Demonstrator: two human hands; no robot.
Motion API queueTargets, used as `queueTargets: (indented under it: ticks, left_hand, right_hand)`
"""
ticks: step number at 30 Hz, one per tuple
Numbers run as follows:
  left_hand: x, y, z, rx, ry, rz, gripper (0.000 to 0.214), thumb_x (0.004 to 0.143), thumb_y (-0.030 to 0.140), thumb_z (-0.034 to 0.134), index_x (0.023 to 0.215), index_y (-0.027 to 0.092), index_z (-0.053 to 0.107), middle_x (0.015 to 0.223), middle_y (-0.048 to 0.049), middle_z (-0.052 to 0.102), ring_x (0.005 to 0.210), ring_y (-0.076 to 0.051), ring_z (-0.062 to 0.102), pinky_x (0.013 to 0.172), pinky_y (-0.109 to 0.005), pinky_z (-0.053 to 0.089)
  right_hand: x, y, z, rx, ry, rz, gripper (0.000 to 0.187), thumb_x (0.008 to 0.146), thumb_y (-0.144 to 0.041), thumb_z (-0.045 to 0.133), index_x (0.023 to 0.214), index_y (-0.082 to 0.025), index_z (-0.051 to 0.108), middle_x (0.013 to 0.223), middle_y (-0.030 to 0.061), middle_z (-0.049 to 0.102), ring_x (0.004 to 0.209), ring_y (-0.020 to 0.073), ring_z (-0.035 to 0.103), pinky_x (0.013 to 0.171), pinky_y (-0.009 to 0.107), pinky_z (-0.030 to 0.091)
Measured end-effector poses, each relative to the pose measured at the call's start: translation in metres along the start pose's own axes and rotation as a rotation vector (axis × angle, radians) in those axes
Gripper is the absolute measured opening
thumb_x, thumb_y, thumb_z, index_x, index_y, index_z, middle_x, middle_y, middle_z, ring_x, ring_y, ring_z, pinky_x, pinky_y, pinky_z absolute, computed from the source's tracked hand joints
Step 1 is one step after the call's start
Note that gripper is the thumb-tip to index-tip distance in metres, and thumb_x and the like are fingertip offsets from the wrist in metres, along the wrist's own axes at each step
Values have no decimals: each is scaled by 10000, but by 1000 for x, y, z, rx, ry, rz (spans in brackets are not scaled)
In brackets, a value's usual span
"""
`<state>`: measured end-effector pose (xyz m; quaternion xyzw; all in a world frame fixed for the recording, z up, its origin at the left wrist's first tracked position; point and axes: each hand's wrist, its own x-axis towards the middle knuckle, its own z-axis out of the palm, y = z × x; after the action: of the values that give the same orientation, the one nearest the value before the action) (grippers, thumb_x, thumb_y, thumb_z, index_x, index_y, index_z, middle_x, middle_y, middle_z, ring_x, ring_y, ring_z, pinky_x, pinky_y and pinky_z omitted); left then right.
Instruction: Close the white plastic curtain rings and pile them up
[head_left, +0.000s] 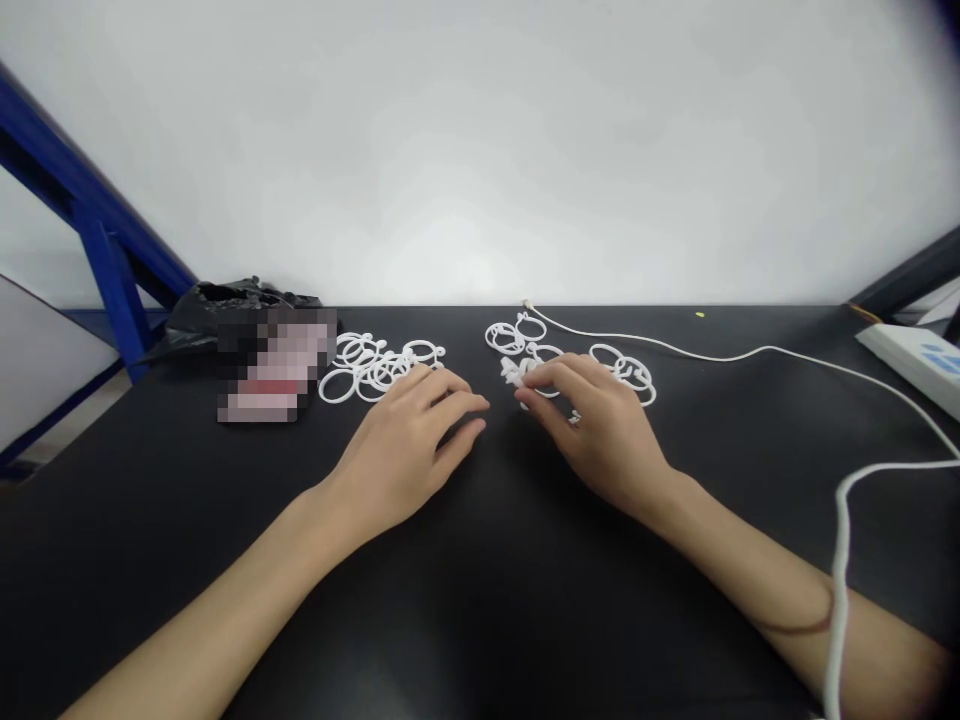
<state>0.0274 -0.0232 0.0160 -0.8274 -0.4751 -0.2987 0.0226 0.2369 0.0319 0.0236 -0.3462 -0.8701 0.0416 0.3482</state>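
My left hand (409,440) is above the dark tabletop with its thumb and fingers apart, and nothing shows between them. Just behind it lies a pile of white plastic rings (360,360) with small eyelets, some overlapping. My right hand (600,430) is closed, its thumb and fingertips pinching a small white plastic piece (513,373). The exact shape of that piece is partly hidden and too small to tell. More white rings (634,375) lie around and behind my right hand, partly covered by it.
A black plastic bag (202,315) and a blurred pink packet (281,365) lie at the left. A thin white cable (667,347) crosses the table to the right. A thicker white cord (841,560) hangs over my right forearm. At the right edge stands a white box (911,355).
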Motion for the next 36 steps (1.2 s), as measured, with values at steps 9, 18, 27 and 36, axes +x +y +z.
queueTargets:
  ticks: [9, 18, 27, 36]
  left_hand:
    - [1, 10, 6, -91, 103, 42, 149, 942, 224, 573, 1071, 158, 609, 1033, -59, 643, 957, -184, 585, 877, -338, 496]
    - [4, 11, 12, -140, 149, -16, 84, 928, 221, 607, 989, 178, 645, 971, -41, 619, 883, -155, 568, 796, -297, 502]
    - [2, 8, 11, -101, -47, -265, 159, 917, 201, 595, 1073, 193, 565, 1051, -50, 628, 993, -220, 567, 842, -373, 492]
    - [0, 0, 10, -82, -61, -235, 74, 928, 191, 567, 902, 195, 637, 897, -19, 655, 858, -188, 583, 758, -319, 483]
  right_hand:
    - [-2, -19, 0, 561, -123, 271, 169, 953, -297, 568, 819, -196, 590, 844, -1, 614, 781, 122, 580, 709, 243, 460]
    - [-1, -16, 0, 862, -260, 452, 178, 939, -344, 590, 851, -193, 624, 806, -22, 668, 776, 106, 628, 748, 222, 487]
    - [-2, -16, 3, 816, -272, 509, 147, 918, -346, 610, 922, -200, 599, 822, -10, 700, 809, 129, 677, 789, 251, 516]
    - [0, -15, 1, 749, -273, 524, 127, 918, -325, 595, 925, -199, 603, 823, -1, 719, 801, 133, 687, 782, 251, 516]
